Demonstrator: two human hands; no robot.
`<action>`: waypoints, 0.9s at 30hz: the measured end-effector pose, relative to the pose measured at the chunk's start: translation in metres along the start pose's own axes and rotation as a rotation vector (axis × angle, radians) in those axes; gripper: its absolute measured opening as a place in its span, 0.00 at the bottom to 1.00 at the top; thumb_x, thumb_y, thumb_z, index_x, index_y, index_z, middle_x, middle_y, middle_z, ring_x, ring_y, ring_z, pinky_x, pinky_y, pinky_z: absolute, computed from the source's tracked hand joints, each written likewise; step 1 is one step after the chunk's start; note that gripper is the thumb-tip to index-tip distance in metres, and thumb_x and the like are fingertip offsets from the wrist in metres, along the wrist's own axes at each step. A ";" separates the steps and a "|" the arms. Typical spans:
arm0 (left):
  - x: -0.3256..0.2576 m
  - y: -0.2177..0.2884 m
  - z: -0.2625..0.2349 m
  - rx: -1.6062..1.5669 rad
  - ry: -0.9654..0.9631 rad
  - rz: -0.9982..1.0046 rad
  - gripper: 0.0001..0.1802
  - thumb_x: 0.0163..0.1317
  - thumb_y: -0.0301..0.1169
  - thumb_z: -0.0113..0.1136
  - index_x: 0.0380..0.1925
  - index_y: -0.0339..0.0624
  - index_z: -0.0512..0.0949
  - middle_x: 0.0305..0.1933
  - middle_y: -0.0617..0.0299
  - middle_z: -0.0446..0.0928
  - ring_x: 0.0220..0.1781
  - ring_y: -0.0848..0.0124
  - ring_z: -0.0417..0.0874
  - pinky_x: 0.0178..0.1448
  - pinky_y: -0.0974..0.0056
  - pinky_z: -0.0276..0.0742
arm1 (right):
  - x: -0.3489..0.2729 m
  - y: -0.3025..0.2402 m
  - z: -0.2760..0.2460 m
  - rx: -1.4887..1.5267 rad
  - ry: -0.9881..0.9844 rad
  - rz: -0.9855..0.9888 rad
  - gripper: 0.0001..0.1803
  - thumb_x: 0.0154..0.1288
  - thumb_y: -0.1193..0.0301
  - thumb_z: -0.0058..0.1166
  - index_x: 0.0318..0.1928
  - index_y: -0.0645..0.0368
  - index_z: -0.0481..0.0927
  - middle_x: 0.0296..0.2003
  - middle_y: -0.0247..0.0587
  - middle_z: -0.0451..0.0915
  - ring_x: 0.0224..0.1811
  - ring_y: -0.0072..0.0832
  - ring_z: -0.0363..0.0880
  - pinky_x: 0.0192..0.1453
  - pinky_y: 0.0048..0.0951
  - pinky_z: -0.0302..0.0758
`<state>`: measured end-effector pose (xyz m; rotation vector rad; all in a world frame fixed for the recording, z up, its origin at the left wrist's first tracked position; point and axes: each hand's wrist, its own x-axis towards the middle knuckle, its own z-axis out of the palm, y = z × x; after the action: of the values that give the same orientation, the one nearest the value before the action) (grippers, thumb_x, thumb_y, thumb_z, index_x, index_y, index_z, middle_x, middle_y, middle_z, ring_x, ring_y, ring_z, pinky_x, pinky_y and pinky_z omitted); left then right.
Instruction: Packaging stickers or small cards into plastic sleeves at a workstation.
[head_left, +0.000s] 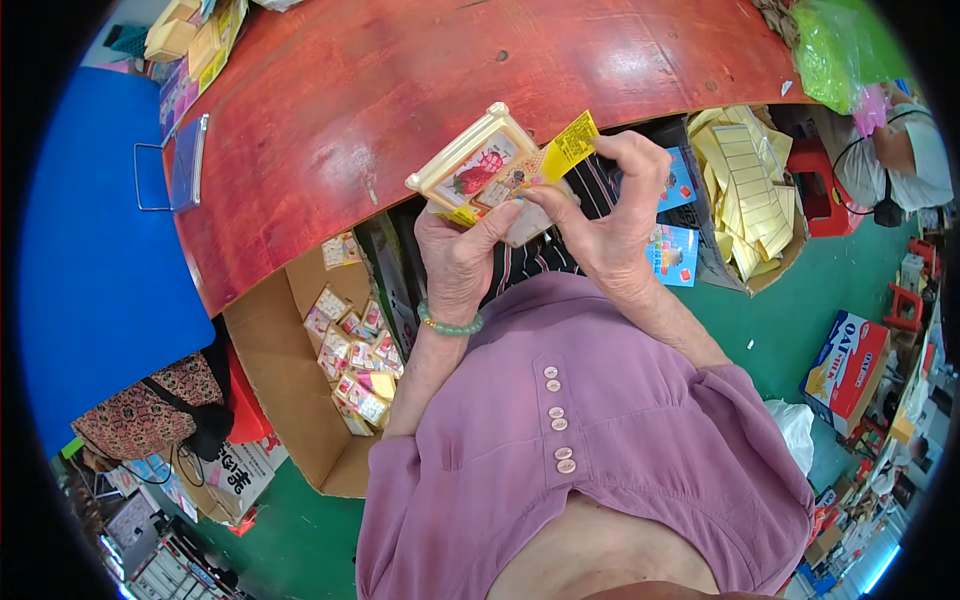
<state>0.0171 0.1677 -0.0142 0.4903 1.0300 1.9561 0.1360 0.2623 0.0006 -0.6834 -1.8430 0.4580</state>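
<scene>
My left hand, with a green bead bracelet at the wrist, grips a flat cream plastic case by its near side. A red berry picture shows on the case, which is held tilted above my lap near the table edge. From its right side juts a yellow printed paper strip. My right hand pinches at that side, its index finger at the strip's outer end and its thumb against the lower part of the case. What lies under the case is partly hidden by my fingers.
A cardboard box of small packed cases stands at my left. At right, another box holds pale yellow card sheets, beside blue printed packs. The red table lies ahead; a blue board is at far left. A person sits at far right.
</scene>
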 end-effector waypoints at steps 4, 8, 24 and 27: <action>-0.001 0.005 0.004 0.115 0.007 0.067 0.19 0.52 0.19 0.67 0.46 0.35 0.77 0.44 0.59 0.81 0.44 0.74 0.80 0.51 0.67 0.76 | -0.002 -0.003 -0.002 -0.038 -0.085 -0.042 0.29 0.42 0.69 0.74 0.47 0.59 0.77 0.42 0.40 0.72 0.48 0.34 0.67 0.53 0.34 0.64; -0.002 0.008 0.001 0.206 0.010 0.098 0.18 0.51 0.21 0.68 0.44 0.35 0.78 0.42 0.60 0.81 0.42 0.75 0.80 0.49 0.69 0.77 | 0.003 0.000 -0.004 0.036 -0.241 -0.049 0.21 0.49 0.73 0.68 0.46 0.60 0.80 0.42 0.39 0.78 0.47 0.34 0.71 0.54 0.33 0.66; -0.002 0.023 0.004 0.241 -0.091 0.007 0.17 0.50 0.20 0.69 0.42 0.35 0.80 0.40 0.61 0.82 0.41 0.77 0.80 0.46 0.70 0.78 | 0.008 0.003 -0.020 0.863 -0.657 0.507 0.13 0.62 0.82 0.54 0.49 0.68 0.77 0.44 0.38 0.77 0.45 0.20 0.74 0.51 0.21 0.70; 0.000 0.023 0.005 0.293 -0.095 -0.008 0.17 0.49 0.20 0.69 0.42 0.35 0.80 0.40 0.61 0.82 0.41 0.77 0.81 0.46 0.70 0.78 | 0.010 0.002 -0.018 0.991 -0.601 0.614 0.09 0.64 0.78 0.55 0.44 0.67 0.79 0.36 0.32 0.78 0.40 0.16 0.76 0.43 0.20 0.75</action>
<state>0.0089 0.1632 0.0071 0.7314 1.2611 1.7637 0.1509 0.2701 0.0131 -0.3984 -1.5826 1.9819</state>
